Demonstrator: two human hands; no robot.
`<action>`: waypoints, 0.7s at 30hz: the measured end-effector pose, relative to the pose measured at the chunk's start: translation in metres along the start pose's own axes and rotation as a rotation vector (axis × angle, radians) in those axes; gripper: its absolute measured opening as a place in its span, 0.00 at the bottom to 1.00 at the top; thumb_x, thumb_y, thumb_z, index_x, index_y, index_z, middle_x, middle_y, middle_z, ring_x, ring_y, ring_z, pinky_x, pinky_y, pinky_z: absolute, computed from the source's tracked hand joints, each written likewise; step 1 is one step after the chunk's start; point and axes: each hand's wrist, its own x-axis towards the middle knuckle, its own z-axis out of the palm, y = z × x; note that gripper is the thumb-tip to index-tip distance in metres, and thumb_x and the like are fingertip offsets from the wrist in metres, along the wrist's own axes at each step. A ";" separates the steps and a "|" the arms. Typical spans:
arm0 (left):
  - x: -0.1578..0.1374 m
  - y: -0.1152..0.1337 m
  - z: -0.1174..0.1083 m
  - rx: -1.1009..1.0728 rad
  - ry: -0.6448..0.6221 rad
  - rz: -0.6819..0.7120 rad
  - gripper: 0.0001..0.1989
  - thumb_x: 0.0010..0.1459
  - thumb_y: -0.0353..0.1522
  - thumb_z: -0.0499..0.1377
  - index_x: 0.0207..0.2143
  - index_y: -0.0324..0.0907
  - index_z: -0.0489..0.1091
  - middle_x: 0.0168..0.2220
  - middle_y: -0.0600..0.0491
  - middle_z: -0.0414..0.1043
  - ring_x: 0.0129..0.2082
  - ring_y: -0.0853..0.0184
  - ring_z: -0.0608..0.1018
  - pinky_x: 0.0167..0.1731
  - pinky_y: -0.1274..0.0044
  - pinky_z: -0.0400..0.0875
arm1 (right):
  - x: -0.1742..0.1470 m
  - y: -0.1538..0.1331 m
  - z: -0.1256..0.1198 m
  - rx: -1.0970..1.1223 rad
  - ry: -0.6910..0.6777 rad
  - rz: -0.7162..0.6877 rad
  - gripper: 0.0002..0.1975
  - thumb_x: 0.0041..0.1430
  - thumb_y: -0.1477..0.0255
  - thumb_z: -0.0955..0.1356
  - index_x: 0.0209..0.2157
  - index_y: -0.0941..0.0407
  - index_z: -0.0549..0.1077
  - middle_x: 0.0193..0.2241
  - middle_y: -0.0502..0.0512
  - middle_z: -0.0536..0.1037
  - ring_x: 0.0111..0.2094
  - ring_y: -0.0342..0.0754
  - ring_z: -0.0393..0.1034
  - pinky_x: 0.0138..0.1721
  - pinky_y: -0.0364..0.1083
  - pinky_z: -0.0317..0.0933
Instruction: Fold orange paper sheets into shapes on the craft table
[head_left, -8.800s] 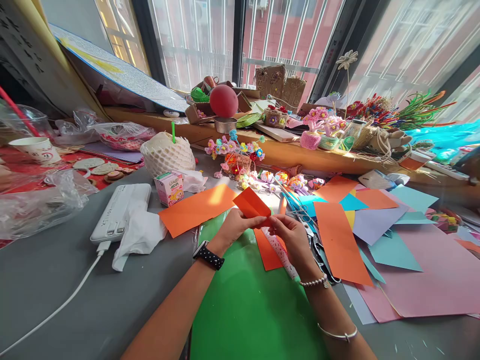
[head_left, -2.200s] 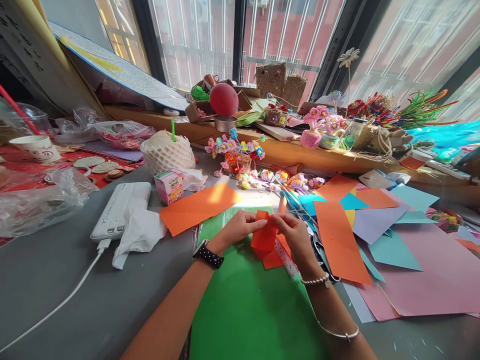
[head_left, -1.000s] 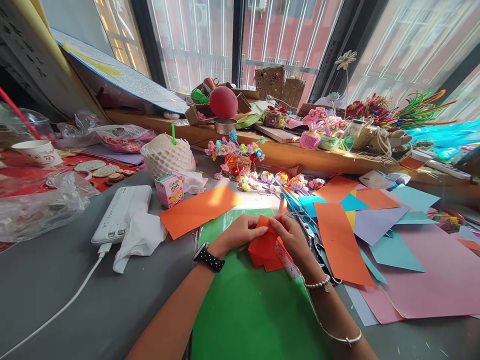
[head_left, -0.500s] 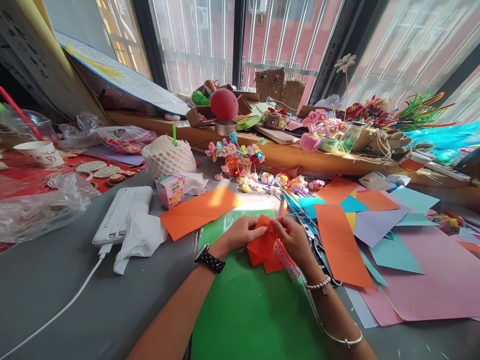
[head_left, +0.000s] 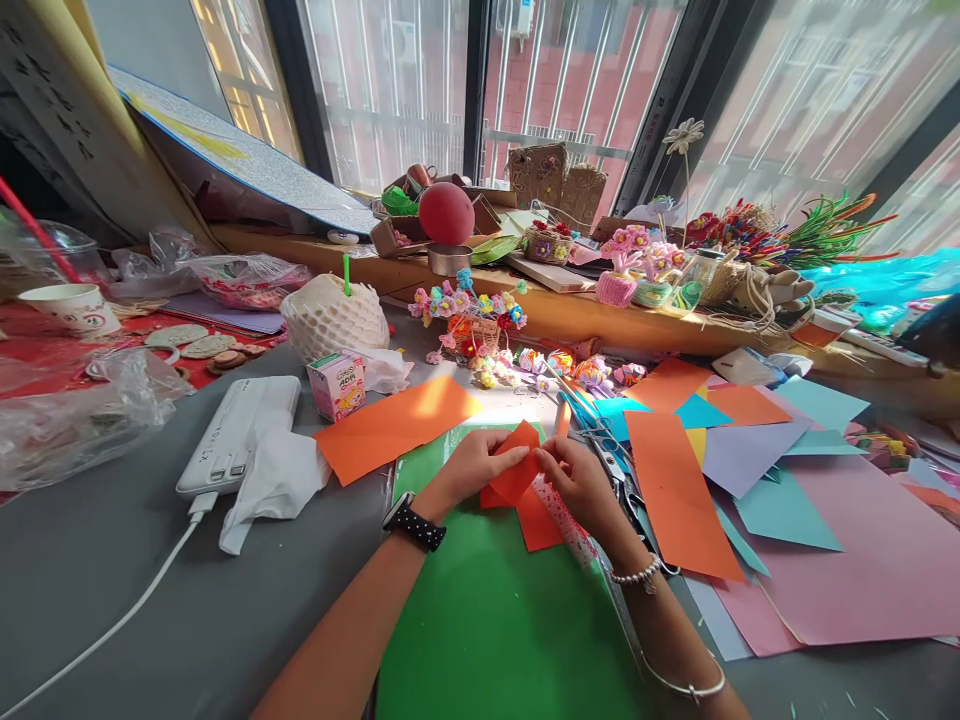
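Observation:
Both hands meet over a green folder (head_left: pixel 495 620) on the grey table. My left hand (head_left: pixel 476 467) pinches a small folded piece of orange paper (head_left: pixel 517 470) between thumb and fingers. On the paper's right edge, my right hand (head_left: pixel 576 478) closes its thumb and fingertips. Beneath the hands lies another orange paper piece (head_left: pixel 538 525). A ruler-like strip with a pink and white pattern (head_left: pixel 564 520) runs under my right hand. Scissors (head_left: pixel 611 462) lie just beyond that hand, partly covered.
Orange sheets (head_left: pixel 401 425) and teal paper (head_left: pixel 787 508) lie either side of the folder. At left are a white power bank (head_left: pixel 240 430) with a cable, crumpled tissue (head_left: pixel 277 485) and a small pink box (head_left: pixel 336 385). A basket of crafted flowers (head_left: pixel 480 330) stands behind.
The orange paper between my hands has turned, and its lower folds show differently. My right fingers have shifted slightly down and left along its edge. The whole view has moved a little.

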 end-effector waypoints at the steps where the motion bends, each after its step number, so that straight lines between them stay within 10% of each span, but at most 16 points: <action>1: 0.000 0.000 0.000 0.006 0.013 0.000 0.15 0.47 0.41 0.53 0.22 0.36 0.65 0.20 0.58 0.59 0.21 0.74 0.61 0.19 0.82 0.54 | 0.000 -0.001 0.000 -0.024 0.011 -0.007 0.12 0.56 0.66 0.58 0.22 0.55 0.60 0.20 0.49 0.65 0.23 0.43 0.59 0.24 0.41 0.51; 15: -0.001 0.003 0.001 -0.053 -0.190 0.011 0.13 0.49 0.39 0.54 0.25 0.37 0.67 0.23 0.57 0.64 0.24 0.73 0.65 0.22 0.82 0.56 | 0.002 0.005 -0.012 0.237 -0.035 0.079 0.11 0.48 0.63 0.65 0.24 0.57 0.66 0.21 0.49 0.67 0.22 0.41 0.59 0.22 0.40 0.55; 21: 0.003 0.000 0.001 -0.243 0.087 -0.057 0.28 0.47 0.40 0.57 0.49 0.38 0.56 0.37 0.48 0.67 0.35 0.66 0.71 0.32 0.76 0.64 | 0.001 0.004 -0.016 0.544 0.185 0.246 0.12 0.45 0.64 0.68 0.19 0.58 0.66 0.15 0.46 0.67 0.17 0.39 0.60 0.19 0.40 0.56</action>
